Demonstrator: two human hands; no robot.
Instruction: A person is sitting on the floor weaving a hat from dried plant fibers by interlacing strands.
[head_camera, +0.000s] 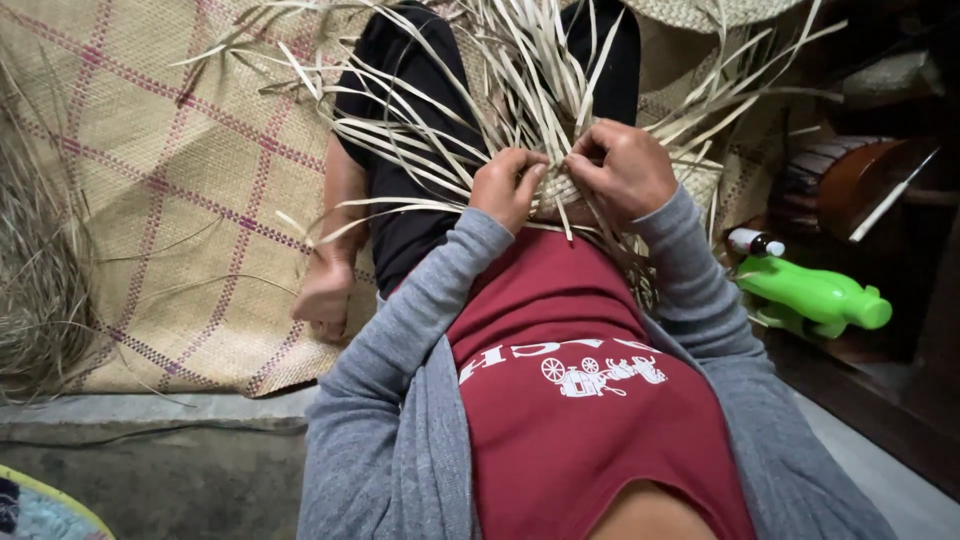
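In the lap: a small woven patch (556, 190) sits between both hands, just above the red shirt (590, 400).
Left hand (508, 185): knuckles up, fingers curled tight, pinching pale straw strips (440, 120) at the patch's edge.
Right hand (622, 168): fingers bent, gripping strips from the other side.
Strips: long axes fan up and outward, away from the body.
Underneath: a checked woven mat (180, 200).

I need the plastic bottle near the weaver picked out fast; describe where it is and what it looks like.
Start at the person's right hand pinching the pale dried weaving strips, then look right, past the grey sleeve. On the dark wooden ledge lies a bright green plastic spray bottle. Its vivid green sets it apart from the small white, dark-capped bottle just above it.
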